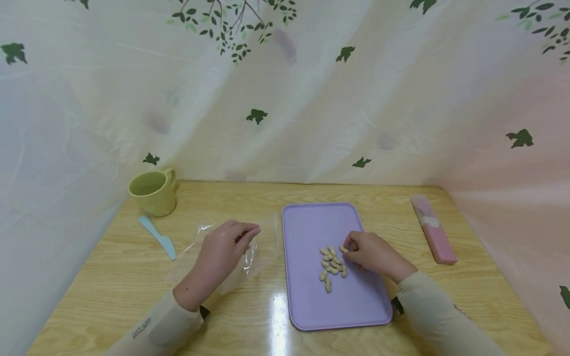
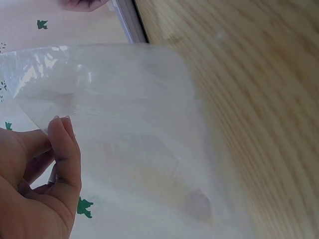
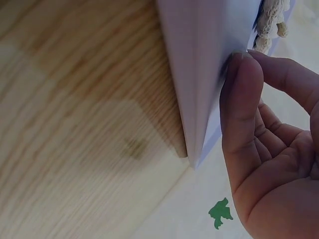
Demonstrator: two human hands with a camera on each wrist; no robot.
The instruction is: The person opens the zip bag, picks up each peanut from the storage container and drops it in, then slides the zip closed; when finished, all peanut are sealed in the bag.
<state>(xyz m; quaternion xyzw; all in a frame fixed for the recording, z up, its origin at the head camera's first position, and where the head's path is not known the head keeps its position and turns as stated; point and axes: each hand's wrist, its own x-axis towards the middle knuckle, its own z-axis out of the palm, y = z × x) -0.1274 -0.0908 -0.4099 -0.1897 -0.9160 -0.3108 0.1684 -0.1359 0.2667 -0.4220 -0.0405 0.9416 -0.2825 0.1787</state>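
Observation:
My left hand point(image 1: 220, 254) pinches the edge of a clear plastic bag point(image 1: 249, 259) between thumb and fingertips, left of the purple tray. In the left wrist view the bag point(image 2: 134, 99) hangs as a thin, see-through sheet from the fingers. Over the right side of the purple tray point(image 1: 311, 306) is my right hand point(image 1: 374, 253), its thumb and index finger pinching a peanut point(image 1: 343, 248) at the edge of the group. Several unshelled peanuts point(image 1: 333, 270) lie loosely together on the tray. In the right wrist view the fingertips largely hide what is between them.
At the back left stands a yellow-green mug point(image 1: 153, 195), with a light blue plastic knife point(image 1: 160, 239) in front of it. A pink, banded long packet point(image 1: 434, 230) lies right of the tray. A leaf-printed curtain point(image 1: 303, 123) hangs behind the wooden table point(image 1: 240, 326).

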